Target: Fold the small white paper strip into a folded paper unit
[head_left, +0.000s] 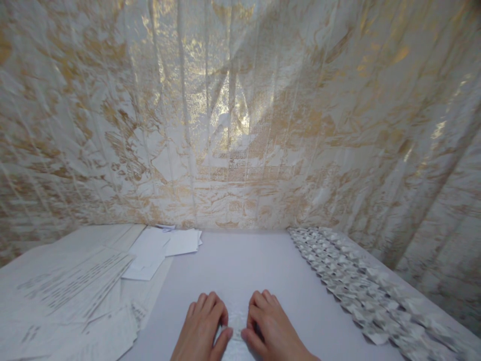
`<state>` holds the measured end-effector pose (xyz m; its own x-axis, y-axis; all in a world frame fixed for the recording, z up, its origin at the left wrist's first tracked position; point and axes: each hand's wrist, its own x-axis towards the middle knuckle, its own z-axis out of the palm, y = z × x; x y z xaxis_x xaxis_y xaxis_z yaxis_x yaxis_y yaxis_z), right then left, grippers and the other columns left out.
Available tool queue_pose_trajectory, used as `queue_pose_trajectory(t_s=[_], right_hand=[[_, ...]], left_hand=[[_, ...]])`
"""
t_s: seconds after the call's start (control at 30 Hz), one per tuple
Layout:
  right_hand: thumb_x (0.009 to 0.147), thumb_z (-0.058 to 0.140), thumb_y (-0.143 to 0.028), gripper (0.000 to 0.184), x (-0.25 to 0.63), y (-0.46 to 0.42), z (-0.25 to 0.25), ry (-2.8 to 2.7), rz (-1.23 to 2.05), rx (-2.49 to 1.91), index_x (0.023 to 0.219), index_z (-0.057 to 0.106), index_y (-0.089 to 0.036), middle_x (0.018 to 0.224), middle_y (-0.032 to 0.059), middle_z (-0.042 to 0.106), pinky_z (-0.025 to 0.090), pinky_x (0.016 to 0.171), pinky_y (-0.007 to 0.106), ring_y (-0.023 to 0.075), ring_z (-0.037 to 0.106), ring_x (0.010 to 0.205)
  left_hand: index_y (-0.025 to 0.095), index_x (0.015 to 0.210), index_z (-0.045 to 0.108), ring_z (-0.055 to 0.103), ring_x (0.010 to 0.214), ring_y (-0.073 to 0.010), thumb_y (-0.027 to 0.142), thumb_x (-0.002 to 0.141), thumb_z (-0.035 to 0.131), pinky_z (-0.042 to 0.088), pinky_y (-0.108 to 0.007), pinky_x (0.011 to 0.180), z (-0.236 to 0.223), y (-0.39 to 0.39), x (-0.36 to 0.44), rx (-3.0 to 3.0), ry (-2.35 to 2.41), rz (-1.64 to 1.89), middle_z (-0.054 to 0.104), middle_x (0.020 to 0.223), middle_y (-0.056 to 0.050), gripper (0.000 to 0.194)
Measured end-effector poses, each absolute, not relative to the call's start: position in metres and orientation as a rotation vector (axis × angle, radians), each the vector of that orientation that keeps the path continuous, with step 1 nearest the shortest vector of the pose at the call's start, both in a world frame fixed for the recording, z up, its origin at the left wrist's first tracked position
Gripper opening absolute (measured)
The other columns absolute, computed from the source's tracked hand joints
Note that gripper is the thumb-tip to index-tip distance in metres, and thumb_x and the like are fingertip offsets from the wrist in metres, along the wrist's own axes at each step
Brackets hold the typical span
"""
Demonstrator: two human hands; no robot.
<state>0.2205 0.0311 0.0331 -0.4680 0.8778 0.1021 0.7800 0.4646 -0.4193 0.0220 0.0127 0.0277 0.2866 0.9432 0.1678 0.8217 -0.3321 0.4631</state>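
My left hand (206, 326) and my right hand (271, 326) are close together at the near edge of the view, backs up and fingers curled. Between their thumb tips is a small pale piece of paper (236, 333), low over the table. Both hands appear to pinch it, one at each end; the fingers cover most of it, so its shape cannot be made out. A glossy, see-through patch (236, 317) shows on the tabletop around and below it.
Printed paper sheets (78, 286) lie in loose overlapping piles at left. Blank white slips (183, 242) lie behind them. Rows of small folded paper pieces (349, 286) run down the right side of the pale table (240, 265). A gold-patterned curtain (233, 125) hangs behind the table.
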Motion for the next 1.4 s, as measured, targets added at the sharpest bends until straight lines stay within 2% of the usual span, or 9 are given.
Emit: queue_pose_trajectory(t_s=[0.17,0.27,0.4,0.5,0.87,1.03,1.13,1.23,1.4], right_hand=[[0.082,0.073,-0.007,0.022,0.224,0.035,0.027,-2.504,0.361,-1.234,0.098,0.067,-0.021,0.104,0.0035,0.067,0.041,0.087,0.034,0.0229,0.056,0.098],[0.092,0.07,-0.014,0.02,0.224,0.04,0.015,-2.643,0.143,-0.971,0.107,0.067,-0.026,0.101,0.001,0.069,0.039,0.082,0.032,0.0206,0.057,0.092],[0.096,0.073,-0.033,0.008,0.224,0.042,0.006,-2.681,-0.107,-0.776,0.104,0.07,-0.032,0.094,-0.0024,0.072,0.034,0.076,0.032,0.0183,0.057,0.084],[0.093,0.077,-0.035,0.009,0.23,0.042,0.009,-2.684,-0.159,-0.765,0.098,0.071,-0.031,0.094,-0.004,0.074,0.032,0.073,0.033,0.0176,0.057,0.082],[0.093,0.077,-0.029,0.005,0.267,0.035,0.026,-2.76,0.004,-0.856,0.09,0.073,-0.032,0.105,-0.0062,0.078,0.034,0.071,0.034,0.0196,0.06,0.088],[0.08,0.06,-0.001,0.038,0.283,0.028,0.04,-2.657,0.239,-1.054,0.096,0.077,-0.031,0.107,-0.0006,0.076,0.041,0.078,0.031,0.0212,0.062,0.092],[0.074,0.054,0.004,0.049,0.269,0.028,0.045,-2.568,0.318,-1.151,0.108,0.075,-0.025,0.106,0.0037,0.075,0.045,0.084,0.029,0.0209,0.065,0.094],[0.073,0.057,0.001,0.048,0.245,0.032,0.046,-2.59,0.395,-1.22,0.113,0.073,-0.021,0.109,0.0068,0.074,0.049,0.087,0.028,0.0226,0.066,0.101],[0.079,0.062,-0.005,0.033,0.218,0.037,0.044,-2.639,0.397,-1.289,0.104,0.074,-0.021,0.107,0.0066,0.073,0.051,0.086,0.026,0.0229,0.067,0.102]], left_hand=[[0.023,0.086,0.061,0.057,0.098,-0.0251,0.016,0.087,0.058,0.041,-0.04,0.085,0.025,0.014,0.022,2.262,1.577,0.65,0.064,0.098,-0.002,0.008],[0.023,0.087,0.061,0.057,0.098,-0.025,0.015,0.09,0.053,0.041,-0.04,0.085,0.022,0.014,0.02,2.271,1.558,0.645,0.064,0.099,-0.003,0.012],[0.022,0.088,0.061,0.056,0.099,-0.025,0.014,0.09,0.051,0.041,-0.041,0.086,0.021,0.014,0.019,2.273,1.552,0.627,0.064,0.101,-0.004,0.014],[0.023,0.087,0.061,0.056,0.099,-0.0251,0.012,0.089,0.052,0.04,-0.041,0.085,0.022,0.014,0.02,2.275,1.56,0.647,0.064,0.1,-0.003,0.014],[0.026,0.087,0.067,0.058,0.096,-0.024,0.011,0.087,0.054,0.04,-0.039,0.082,0.026,0.014,0.019,2.284,1.516,0.723,0.067,0.098,-0.002,0.02],[0.025,0.086,0.069,0.06,0.1,-0.0257,0.016,0.082,0.068,0.041,-0.04,0.086,0.03,0.014,0.019,2.266,1.495,0.672,0.068,0.099,-0.002,0.01],[0.026,0.087,0.07,0.061,0.102,-0.0255,0.015,0.077,0.075,0.043,-0.038,0.087,0.027,0.015,0.016,2.307,1.493,0.642,0.069,0.103,-0.001,0.016],[0.027,0.087,0.069,0.062,0.098,-0.0224,0.016,0.083,0.073,0.044,-0.034,0.083,0.02,0.019,0.012,2.433,1.441,0.658,0.07,0.101,0.001,0.012],[0.027,0.086,0.067,0.062,0.089,-0.0203,0.024,0.089,0.073,0.045,-0.032,0.076,0.011,0.023,0.009,2.717,1.357,0.75,0.072,0.097,0.001,0.007]])
